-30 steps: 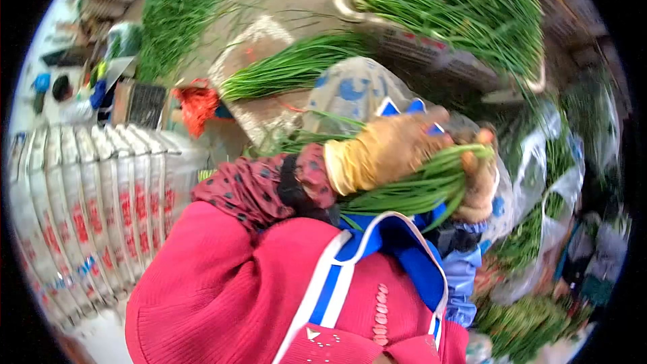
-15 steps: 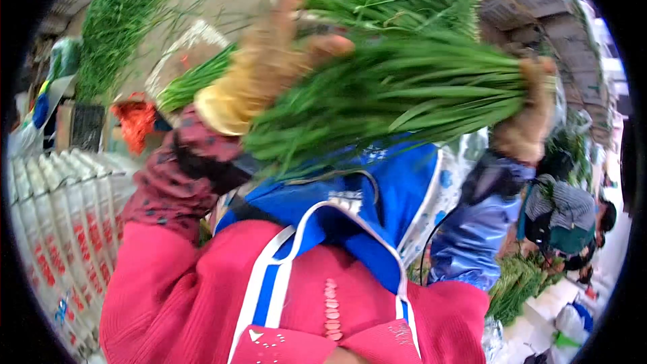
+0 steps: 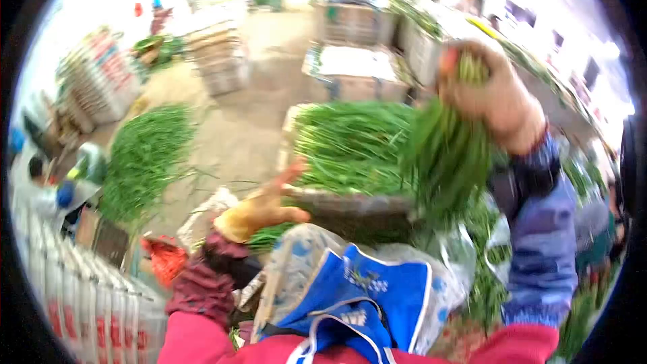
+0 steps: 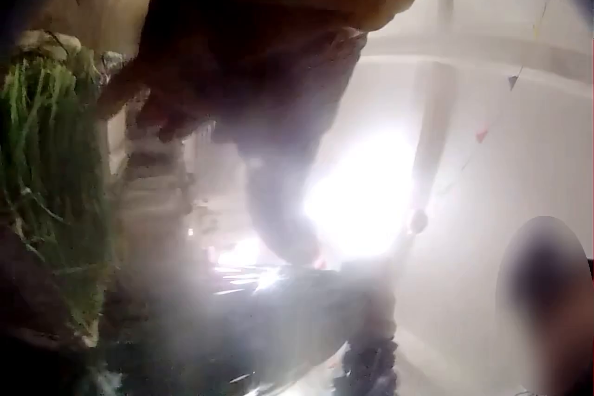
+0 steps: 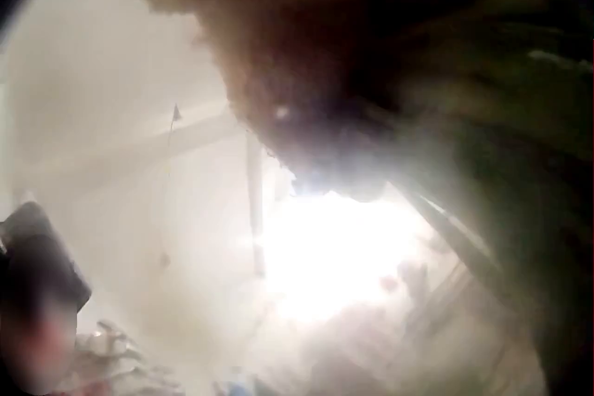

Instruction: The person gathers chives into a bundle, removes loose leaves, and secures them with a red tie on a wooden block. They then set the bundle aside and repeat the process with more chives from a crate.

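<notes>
Evidently, right hand [image 3: 497,98] is gripping greens [image 3: 453,158] aloft, upper right, fingers curled, likely needing steadiness; left hand [image 3: 261,210] is hovering open, empty.

Head view bright, edges bowed, hands blurred; wrist views backlit, hazy glare.

Flr [image 3: 266,71]: tan-grey, w/ thin green bits strewn L of ctr. Directly on it: loose heap of long thin greens [image 3: 148,162] at L; pale-rimmed crate [image 3: 288,141] at ctr, full of long greens; farther back, stack of tan boxes [image 3: 219,57].
</notes>
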`<state>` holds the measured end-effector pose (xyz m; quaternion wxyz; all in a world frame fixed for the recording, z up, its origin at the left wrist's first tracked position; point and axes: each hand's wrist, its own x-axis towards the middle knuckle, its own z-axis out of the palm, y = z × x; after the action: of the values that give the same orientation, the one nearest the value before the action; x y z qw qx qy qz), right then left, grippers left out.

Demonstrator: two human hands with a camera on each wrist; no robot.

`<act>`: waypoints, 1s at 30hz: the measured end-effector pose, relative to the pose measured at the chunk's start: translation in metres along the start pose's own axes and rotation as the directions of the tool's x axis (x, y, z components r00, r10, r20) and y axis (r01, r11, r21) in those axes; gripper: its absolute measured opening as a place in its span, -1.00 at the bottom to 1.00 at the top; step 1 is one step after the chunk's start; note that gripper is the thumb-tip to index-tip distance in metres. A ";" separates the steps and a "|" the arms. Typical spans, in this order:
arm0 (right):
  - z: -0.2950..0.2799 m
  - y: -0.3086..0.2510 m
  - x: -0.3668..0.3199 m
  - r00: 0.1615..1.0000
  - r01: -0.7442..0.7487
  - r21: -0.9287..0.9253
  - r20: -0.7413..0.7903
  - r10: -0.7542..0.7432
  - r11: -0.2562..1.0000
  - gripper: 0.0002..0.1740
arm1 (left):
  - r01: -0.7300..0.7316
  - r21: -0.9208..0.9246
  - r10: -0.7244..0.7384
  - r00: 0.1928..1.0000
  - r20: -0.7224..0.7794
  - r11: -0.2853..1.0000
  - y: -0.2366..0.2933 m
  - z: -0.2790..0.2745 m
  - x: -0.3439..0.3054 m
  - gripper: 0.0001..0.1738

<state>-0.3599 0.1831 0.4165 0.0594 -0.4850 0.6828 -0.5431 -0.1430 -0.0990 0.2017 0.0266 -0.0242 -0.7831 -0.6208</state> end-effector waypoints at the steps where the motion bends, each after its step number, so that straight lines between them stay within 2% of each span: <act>1: 0.020 -0.015 -0.003 0.984 -0.095 -0.043 0.144 0.101 0.995 -0.69 | -0.127 -0.091 0.135 0.987 0.086 0.988 0.010 0.001 0.011 0.41; 2: 0.042 -0.026 -0.006 0.939 -0.210 -0.099 0.256 0.229 0.973 -0.73 | -0.249 -0.184 0.280 0.944 0.172 0.951 0.018 0.002 0.024 0.42; 3: 0.065 -0.034 -0.013 0.922 -0.220 -0.047 0.316 0.223 0.974 -0.75 | -0.275 -0.272 0.333 0.922 0.196 0.922 0.031 0.011 0.033 0.41; 4: 0.082 -0.018 -0.019 0.901 -0.183 0.038 0.406 0.152 0.982 -0.74 | -0.288 -0.368 0.385 0.895 0.225 0.884 0.039 0.025 0.039 0.41; 5: 0.100 -0.022 -0.028 0.837 -0.398 0.170 0.468 0.282 0.901 -0.70 | -0.198 -0.457 0.354 0.890 0.286 0.867 0.040 0.038 0.045 0.42; 6: 0.117 0.001 -0.035 0.805 -0.481 0.316 0.529 0.268 0.818 -0.64 | -0.141 -0.524 0.342 0.887 0.310 0.840 0.036 0.051 0.047 0.39; 7: 0.130 0.003 -0.045 0.774 -0.599 0.491 0.559 0.298 0.633 -0.47 | -0.082 -0.590 0.326 0.890 0.319 0.803 0.025 0.064 0.047 0.37; 8: 0.140 0.024 -0.050 0.801 -0.550 0.456 0.526 0.286 0.700 -0.61 | -0.036 -0.647 0.311 0.896 0.317 0.762 0.009 0.077 0.044 0.34; 10: 0.154 0.045 -0.064 0.791 -0.601 0.550 0.513 0.332 0.580 -0.58 | 0.026 -0.726 0.282 0.911 0.300 0.687 -0.025 0.100 0.034 0.29; 12: 0.164 0.066 -0.073 0.792 -0.550 0.414 0.534 0.297 0.725 -0.50 | 0.060 -0.769 0.253 0.926 0.282 0.636 -0.049 0.115 0.027 0.23; 13: 0.169 0.084 -0.075 0.873 -0.270 0.258 0.472 0.123 0.927 -0.30 | 0.062 -0.778 0.244 0.931 0.271 0.626 -0.056 0.117 0.024 0.21; 14: 0.172 0.084 -0.080 0.939 -0.093 0.172 0.342 0.029 0.981 -0.23 | 0.067 -0.782 0.240 0.933 0.270 0.619 -0.061 0.121 0.023 0.18; 16: 0.162 0.067 -0.074 0.892 0.207 -0.063 0.423 -0.162 0.976 -0.23 | 0.063 -0.787 0.233 0.938 0.257 0.614 -0.068 0.124 0.021 0.13; 17: 0.161 0.066 -0.075 0.872 0.252 -0.046 0.444 -0.206 0.967 -0.37 | 0.058 -0.786 0.235 0.938 0.253 0.615 -0.071 0.124 0.022 0.10; 20: 0.160 0.073 -0.079 0.850 0.122 -0.005 0.517 -0.102 0.993 -0.51 | 0.044 -0.787 0.239 0.941 0.240 0.616 -0.074 0.126 0.023 0.03; 21: 0.163 0.075 -0.081 0.849 0.192 0.005 0.500 -0.168 0.981 -0.59 | 0.038 -0.786 0.239 0.942 0.234 0.617 -0.075 0.127 0.023 0.00; 22: 0.164 0.078 -0.083 0.831 0.232 -0.064 0.531 -0.164 0.970 -0.62 | 0.026 -0.785 0.242 0.945 0.222 0.620 -0.076 0.128 0.022 -0.02; 24: 0.170 0.093 -0.080 0.791 0.415 -0.126 0.539 -0.289 0.901 -0.59 | -0.006 -0.768 0.246 0.949 0.198 0.640 -0.079 0.129 0.023 -0.07; 26: 0.169 0.078 -0.080 0.837 0.518 -0.347 0.395 -0.379 0.782 -0.55 | -0.066 -0.736 0.255 0.955 0.148 0.673 -0.083 0.131 0.025 -0.12; 28: 0.171 0.084 -0.081 0.828 0.552 -0.503 0.231 -0.511 0.665 -0.50 | -0.153 -0.680 0.258 0.965 0.054 0.717 -0.081 0.135 0.022 -0.17; 29: 0.172 0.080 -0.082 0.844 0.508 -0.576 0.183 -0.505 0.640 -0.52 | -0.211 -0.638 0.258 0.966 -0.021 0.741 -0.077 0.136 0.018 -0.19; 30: 0.172 0.076 -0.082 0.855 0.461 -0.643 0.137 -0.500 0.612 -0.55 | -0.217 -0.676 0.165 0.976 -0.142 0.705 -0.044 0.140 0.010 -0.25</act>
<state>-0.2575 0.1208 0.2501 -0.2811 -0.6236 0.6745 -0.2778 -0.1577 0.0268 0.1274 0.1074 -0.0913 -0.4892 -0.8607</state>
